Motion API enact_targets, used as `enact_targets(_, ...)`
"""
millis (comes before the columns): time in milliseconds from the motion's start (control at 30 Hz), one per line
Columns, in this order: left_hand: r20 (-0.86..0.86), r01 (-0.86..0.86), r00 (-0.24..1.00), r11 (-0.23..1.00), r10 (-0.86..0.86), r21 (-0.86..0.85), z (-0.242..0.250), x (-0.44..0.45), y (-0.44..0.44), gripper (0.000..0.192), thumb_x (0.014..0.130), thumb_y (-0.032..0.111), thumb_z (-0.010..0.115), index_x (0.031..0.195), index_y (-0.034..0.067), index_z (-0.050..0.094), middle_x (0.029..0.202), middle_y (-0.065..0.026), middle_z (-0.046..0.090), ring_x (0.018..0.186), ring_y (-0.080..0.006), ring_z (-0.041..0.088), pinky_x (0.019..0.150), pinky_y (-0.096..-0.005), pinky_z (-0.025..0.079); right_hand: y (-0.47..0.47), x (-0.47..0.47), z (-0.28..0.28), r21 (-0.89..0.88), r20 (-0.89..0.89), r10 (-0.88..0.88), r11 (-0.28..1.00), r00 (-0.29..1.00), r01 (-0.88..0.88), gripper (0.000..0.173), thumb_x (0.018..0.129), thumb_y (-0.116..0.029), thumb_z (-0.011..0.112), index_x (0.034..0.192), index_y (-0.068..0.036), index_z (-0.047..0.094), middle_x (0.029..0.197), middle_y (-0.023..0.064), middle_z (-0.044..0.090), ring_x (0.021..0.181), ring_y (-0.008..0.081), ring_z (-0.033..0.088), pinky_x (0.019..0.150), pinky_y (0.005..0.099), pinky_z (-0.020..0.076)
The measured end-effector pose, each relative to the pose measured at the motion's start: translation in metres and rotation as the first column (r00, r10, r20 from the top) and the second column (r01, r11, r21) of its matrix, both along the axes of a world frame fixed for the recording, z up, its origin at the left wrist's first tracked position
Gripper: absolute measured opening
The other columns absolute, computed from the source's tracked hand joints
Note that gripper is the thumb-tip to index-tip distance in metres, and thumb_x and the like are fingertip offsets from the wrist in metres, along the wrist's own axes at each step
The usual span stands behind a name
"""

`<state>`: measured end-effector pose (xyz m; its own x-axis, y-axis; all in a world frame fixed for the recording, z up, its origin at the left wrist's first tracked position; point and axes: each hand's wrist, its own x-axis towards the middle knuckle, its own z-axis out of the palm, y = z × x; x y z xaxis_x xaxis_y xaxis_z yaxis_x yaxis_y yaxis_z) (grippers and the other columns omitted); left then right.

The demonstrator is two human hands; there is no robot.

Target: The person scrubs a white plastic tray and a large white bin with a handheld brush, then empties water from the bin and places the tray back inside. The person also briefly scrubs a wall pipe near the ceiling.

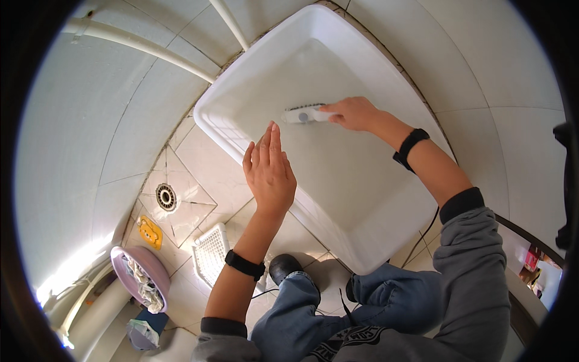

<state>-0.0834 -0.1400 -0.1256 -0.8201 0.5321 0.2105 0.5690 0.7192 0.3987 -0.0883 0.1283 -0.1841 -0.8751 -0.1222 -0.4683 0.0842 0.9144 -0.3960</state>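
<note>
A large white plastic tub (334,235) stands before me, its inside greyish; I cannot tell whether cloudy water lies in it. My right hand (355,113) reaches over the tub's middle and grips the handle of a white brush (303,116). Dark bristles run along the brush's far edge, and a round grey spot marks its head. Raised above the tub's left rim, my left hand (270,174) is empty, its fingers stretched out and the back of the hand showing. A black band sits on each forearm.
Tiled walls border the tub's far sides, with white pipes (149,45) at upper left. On the floor are a round drain (166,197), a yellow bear-shaped mat (150,232), a white perforated plastic stool (211,251) and a purple basin (118,258) holding cloth. A black cord (420,237) runs near the tub's right.
</note>
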Motion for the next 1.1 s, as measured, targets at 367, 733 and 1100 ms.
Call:
enact_targets(367,-0.01,0.012,1.0,1.0,-0.011,0.029,0.001,-0.003,-0.001,0.057,0.085,-0.001,0.051,0.141,0.005,0.044,0.138,-0.0089,0.053,0.118,-0.0238,0.054,0.111,-0.043,0.029,0.025,-0.038,-0.02,0.072,-0.084,-0.417,0.903,0.905,0.423,0.041,0.097,-0.031,0.051,0.138,-0.027,0.053,0.116,0.0052,0.067,0.106,0.0271,0.062,0.088,0.0388,0.0496)
enact_targets(733,-0.06,0.002,0.998,1.0,-0.003,-0.012,-0.003,-0.001,-0.003,0.061,0.082,-0.004,0.05,0.142,0.005,0.042,0.14,-0.0098,0.052,0.119,-0.0257,0.054,0.111,-0.0434,0.031,0.047,0.074,-0.001,0.209,0.044,-0.468,0.868,0.883,0.45,0.043,0.096,-0.03,0.053,0.137,-0.02,0.052,0.115,0.0107,0.066,0.105,0.0306,0.062,0.087,0.0422,0.0501)
enact_targets(1100,-0.126,0.001,0.992,1.0,-0.002,-0.013,-0.01,0.003,-0.005,0.058,0.083,-0.005,0.049,0.14,0.003,0.044,0.138,-0.0107,0.053,0.12,-0.0273,0.054,0.11,-0.0441,0.033,0.033,0.176,0.05,0.237,0.299,-0.503,0.862,0.811,0.447,0.04,0.096,-0.025,0.052,0.134,-0.013,0.054,0.093,0.011,0.067,0.078,0.0268,0.065,0.066,0.0412,0.0522)
